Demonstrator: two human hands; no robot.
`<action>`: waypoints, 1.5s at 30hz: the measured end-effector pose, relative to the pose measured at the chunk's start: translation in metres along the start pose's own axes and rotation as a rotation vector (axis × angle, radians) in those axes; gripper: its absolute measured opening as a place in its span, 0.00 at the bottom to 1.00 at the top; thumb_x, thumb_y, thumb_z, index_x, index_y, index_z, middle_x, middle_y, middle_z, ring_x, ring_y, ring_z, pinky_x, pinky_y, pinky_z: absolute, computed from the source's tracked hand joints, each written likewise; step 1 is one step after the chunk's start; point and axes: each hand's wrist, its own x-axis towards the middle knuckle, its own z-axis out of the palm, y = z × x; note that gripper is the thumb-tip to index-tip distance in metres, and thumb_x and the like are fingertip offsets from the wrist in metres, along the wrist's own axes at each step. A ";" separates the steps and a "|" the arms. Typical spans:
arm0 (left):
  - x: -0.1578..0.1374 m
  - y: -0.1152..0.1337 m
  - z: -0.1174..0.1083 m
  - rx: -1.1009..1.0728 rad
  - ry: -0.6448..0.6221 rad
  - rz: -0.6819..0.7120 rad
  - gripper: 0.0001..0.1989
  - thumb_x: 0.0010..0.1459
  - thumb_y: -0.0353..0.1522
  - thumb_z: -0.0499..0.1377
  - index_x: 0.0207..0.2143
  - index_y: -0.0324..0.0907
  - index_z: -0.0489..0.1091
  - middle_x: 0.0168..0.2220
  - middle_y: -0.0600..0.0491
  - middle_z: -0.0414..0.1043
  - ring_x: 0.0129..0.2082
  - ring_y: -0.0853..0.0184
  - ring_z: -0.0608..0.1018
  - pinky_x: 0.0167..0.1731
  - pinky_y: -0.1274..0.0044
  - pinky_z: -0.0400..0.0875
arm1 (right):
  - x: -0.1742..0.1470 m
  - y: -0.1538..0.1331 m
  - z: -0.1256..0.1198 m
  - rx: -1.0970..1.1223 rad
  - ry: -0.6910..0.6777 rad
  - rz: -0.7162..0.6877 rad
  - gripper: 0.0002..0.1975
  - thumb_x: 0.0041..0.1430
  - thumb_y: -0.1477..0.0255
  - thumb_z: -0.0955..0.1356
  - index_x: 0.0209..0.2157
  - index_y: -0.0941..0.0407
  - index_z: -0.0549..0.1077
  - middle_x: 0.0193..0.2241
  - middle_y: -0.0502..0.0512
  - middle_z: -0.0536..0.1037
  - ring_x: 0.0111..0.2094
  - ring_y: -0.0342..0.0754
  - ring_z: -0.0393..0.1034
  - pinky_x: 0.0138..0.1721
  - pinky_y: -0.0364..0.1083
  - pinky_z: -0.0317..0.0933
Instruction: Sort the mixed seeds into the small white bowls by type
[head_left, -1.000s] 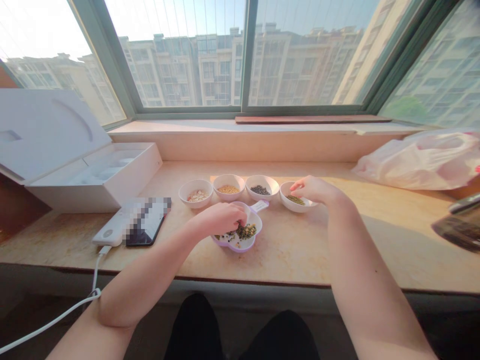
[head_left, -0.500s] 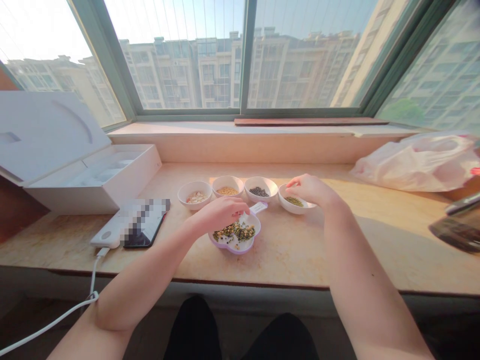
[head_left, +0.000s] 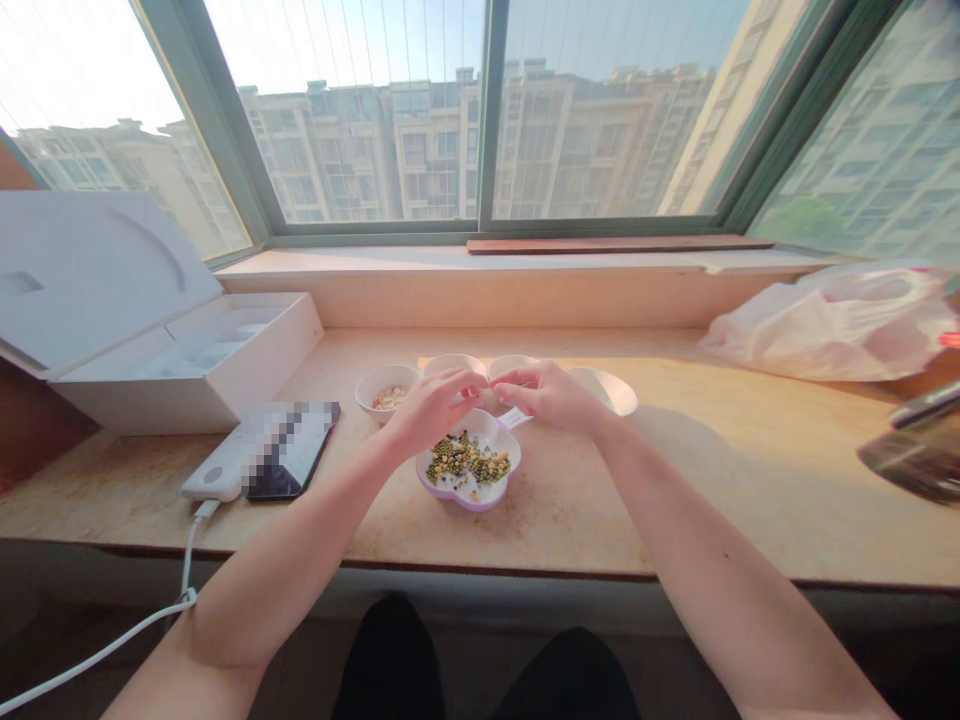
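A white, purple-rimmed dish (head_left: 486, 494) with a short handle (head_left: 513, 418) holds a mix of green, yellow and black beans (head_left: 469, 460). Over its far left edge, my left hand (head_left: 435, 405) is closed with fingertips together. My right hand (head_left: 553, 396) pinches just beyond the handle, its fingertips close to the left ones. Whatever either hand holds is too small to make out. Behind them stand several white bowls: one with pale flakes (head_left: 390, 397), a second (head_left: 454, 362) and third (head_left: 513, 365) partly covered by my hands, and one (head_left: 616, 388) at the right behind my right wrist.
To the left lie a white power bank (head_left: 225, 465) with a cable (head_left: 187, 550) and a phone (head_left: 296, 470). An open white box (head_left: 262, 350) stands behind them. A plastic bag (head_left: 832, 325) and a dark glossy object (head_left: 911, 455) sit at the right. The counter's front edge (head_left: 495, 570) runs before my knees.
My right hand has moved left from the rightmost bowl of green beans to beside my left hand. My left hand has shifted slightly up and left, uncovering more of the mixed beans.
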 end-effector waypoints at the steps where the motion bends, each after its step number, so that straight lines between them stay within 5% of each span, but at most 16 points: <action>1: 0.000 0.000 0.000 -0.004 0.020 0.020 0.07 0.63 0.25 0.64 0.43 0.44 0.76 0.37 0.55 0.81 0.37 0.69 0.81 0.41 0.77 0.73 | 0.001 0.000 0.006 0.074 -0.062 0.008 0.21 0.60 0.54 0.71 0.41 0.57 0.82 0.33 0.55 0.81 0.26 0.42 0.67 0.26 0.43 0.58; 9: -0.002 -0.001 0.001 0.068 0.114 0.124 0.06 0.64 0.26 0.63 0.42 0.44 0.77 0.36 0.54 0.81 0.38 0.67 0.82 0.42 0.75 0.75 | 0.005 0.005 0.037 0.427 -0.019 0.091 0.25 0.51 0.48 0.75 0.31 0.59 0.79 0.25 0.51 0.72 0.24 0.41 0.60 0.24 0.43 0.51; 15: -0.001 0.004 -0.003 0.123 0.027 0.057 0.11 0.68 0.31 0.60 0.51 0.46 0.75 0.44 0.51 0.80 0.40 0.67 0.82 0.40 0.76 0.75 | 0.005 0.003 0.034 0.397 -0.002 0.057 0.22 0.53 0.51 0.75 0.30 0.58 0.79 0.20 0.45 0.64 0.23 0.40 0.54 0.26 0.43 0.49; 20: 0.001 0.017 -0.014 0.095 -0.261 -0.099 0.10 0.66 0.29 0.58 0.47 0.43 0.75 0.42 0.51 0.79 0.38 0.66 0.81 0.40 0.75 0.75 | 0.000 -0.005 0.002 -0.069 0.294 -0.041 0.14 0.56 0.59 0.71 0.32 0.57 0.81 0.30 0.55 0.80 0.29 0.46 0.67 0.32 0.46 0.60; 26: -0.006 0.018 -0.016 0.040 -0.682 -0.001 0.16 0.57 0.31 0.64 0.50 0.44 0.75 0.54 0.50 0.76 0.48 0.60 0.80 0.48 0.73 0.74 | -0.005 0.007 -0.052 -0.491 0.532 0.027 0.13 0.56 0.65 0.68 0.35 0.57 0.83 0.27 0.55 0.81 0.30 0.48 0.70 0.35 0.46 0.63; 29: -0.010 0.015 -0.012 0.004 -0.728 0.032 0.22 0.55 0.33 0.67 0.52 0.42 0.73 0.59 0.48 0.72 0.55 0.58 0.77 0.56 0.72 0.71 | -0.010 0.014 -0.069 -0.567 0.517 0.112 0.13 0.56 0.67 0.68 0.35 0.56 0.84 0.28 0.55 0.81 0.31 0.49 0.72 0.37 0.46 0.64; 35: -0.006 0.015 -0.007 0.040 -0.798 0.077 0.17 0.57 0.24 0.61 0.49 0.43 0.76 0.53 0.48 0.75 0.55 0.60 0.76 0.58 0.71 0.70 | -0.022 0.023 -0.089 -0.586 0.419 0.340 0.13 0.54 0.70 0.68 0.36 0.55 0.85 0.33 0.55 0.85 0.34 0.50 0.76 0.34 0.45 0.65; 45: -0.002 0.018 -0.003 0.011 -0.775 -0.023 0.20 0.55 0.20 0.54 0.42 0.46 0.79 0.45 0.54 0.78 0.42 0.66 0.80 0.44 0.77 0.73 | -0.022 0.044 -0.092 -0.638 0.320 0.483 0.12 0.51 0.73 0.70 0.35 0.52 0.86 0.41 0.54 0.86 0.36 0.51 0.78 0.34 0.44 0.66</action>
